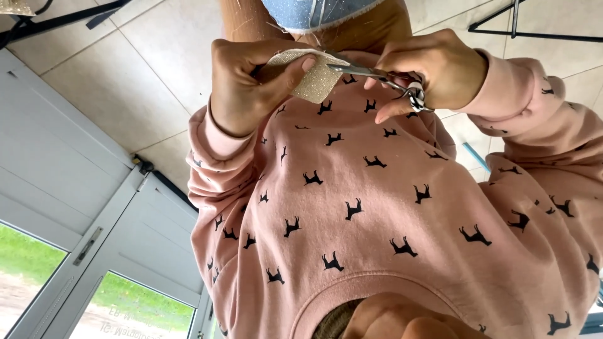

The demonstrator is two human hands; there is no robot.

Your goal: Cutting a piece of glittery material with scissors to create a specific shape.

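My left hand (245, 81) pinches a small beige, glittery piece of fabric (314, 78) between thumb and fingers, held in front of my pink sweatshirt (377, 207), which has small black animal prints. My right hand (433, 66) grips small metal scissors (377, 76) whose handle loops are wrapped in black and white. The scissor blades touch the right edge of the fabric piece. Both hands are close together, just above my lap.
Pale blue denim (314, 12) and bare legs show beyond the hands. Beige floor tiles (144, 56) lie to the left. A white glazed door (113, 251) with grass behind it fills the lower left. Black metal frame legs (534, 31) stand at the upper right.
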